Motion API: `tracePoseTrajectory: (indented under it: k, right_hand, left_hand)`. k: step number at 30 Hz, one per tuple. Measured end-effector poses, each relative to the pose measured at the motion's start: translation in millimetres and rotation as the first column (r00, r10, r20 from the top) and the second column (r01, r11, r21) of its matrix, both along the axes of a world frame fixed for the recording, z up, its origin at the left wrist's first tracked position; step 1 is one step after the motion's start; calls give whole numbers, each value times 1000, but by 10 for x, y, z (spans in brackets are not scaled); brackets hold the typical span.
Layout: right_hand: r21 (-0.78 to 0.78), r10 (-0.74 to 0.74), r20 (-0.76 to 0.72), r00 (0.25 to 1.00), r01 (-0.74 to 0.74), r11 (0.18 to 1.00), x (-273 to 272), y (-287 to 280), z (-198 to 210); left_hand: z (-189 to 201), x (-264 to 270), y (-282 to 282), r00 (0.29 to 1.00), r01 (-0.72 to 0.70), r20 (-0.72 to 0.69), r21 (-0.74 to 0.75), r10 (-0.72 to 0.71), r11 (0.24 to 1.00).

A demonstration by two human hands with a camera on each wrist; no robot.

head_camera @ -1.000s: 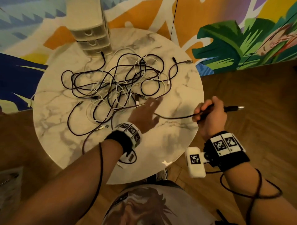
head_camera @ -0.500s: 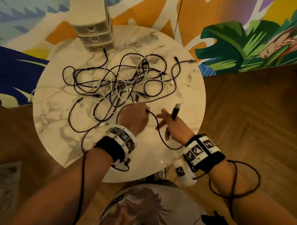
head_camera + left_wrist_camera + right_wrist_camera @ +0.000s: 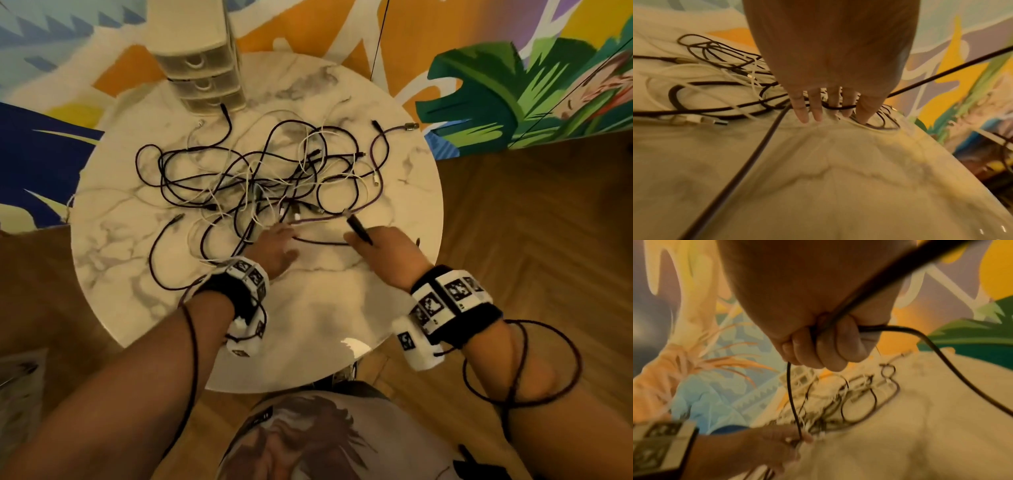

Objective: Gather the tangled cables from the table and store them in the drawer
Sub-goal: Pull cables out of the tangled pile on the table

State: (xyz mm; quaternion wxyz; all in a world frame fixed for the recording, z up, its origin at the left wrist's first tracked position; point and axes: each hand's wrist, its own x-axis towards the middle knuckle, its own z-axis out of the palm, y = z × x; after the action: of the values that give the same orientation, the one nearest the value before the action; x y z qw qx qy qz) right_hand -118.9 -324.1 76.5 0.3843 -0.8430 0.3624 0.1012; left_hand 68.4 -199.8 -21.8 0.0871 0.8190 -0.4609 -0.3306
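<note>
A tangle of black and white cables (image 3: 267,178) lies spread over the middle of the round marble table (image 3: 308,308). My left hand (image 3: 274,246) is at the tangle's near edge, its fingers (image 3: 818,112) straight and pointing down onto the cables. A black cable (image 3: 322,242) crosses those fingers and runs to my right hand (image 3: 380,250). The right hand (image 3: 824,350) grips this cable in curled fingers, and the plug end (image 3: 356,226) sticks out toward the tangle. Both hands are close together above the table's near half.
A small cream drawer unit (image 3: 202,75) with its drawers closed stands at the table's far edge, just behind the tangle. Loose plug ends reach toward the far right rim (image 3: 411,126). Wooden floor and a painted wall surround the table.
My right hand came in from beyond the table's right edge to beside the left hand, bringing the black cable's plug end. The left hand stayed at the tangle's near edge.
</note>
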Motion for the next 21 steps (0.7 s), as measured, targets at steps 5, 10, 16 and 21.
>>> tracePoseTrajectory:
  k: [5, 10, 16, 21]
  right_hand:
    - [-85, -142, 290, 946, 174, 981, -83, -152, 391]
    - [1, -359, 489, 795, 411, 911, -315, -413, 335]
    - [-71, -356, 751, 557, 604, 794, -424, -367, 338]
    - [24, 172, -105, 979, -171, 985, -23, 349, -17]
  left_hand:
    - [7, 167, -130, 987, -144, -94, -106, 134, 984]
    - [-102, 115, 8, 984, -178, -38, -179, 174, 968]
    - [-82, 80, 41, 977, -196, 25, -278, 211, 940]
    - [-50, 102, 128, 991, -75, 89, -288, 104, 955]
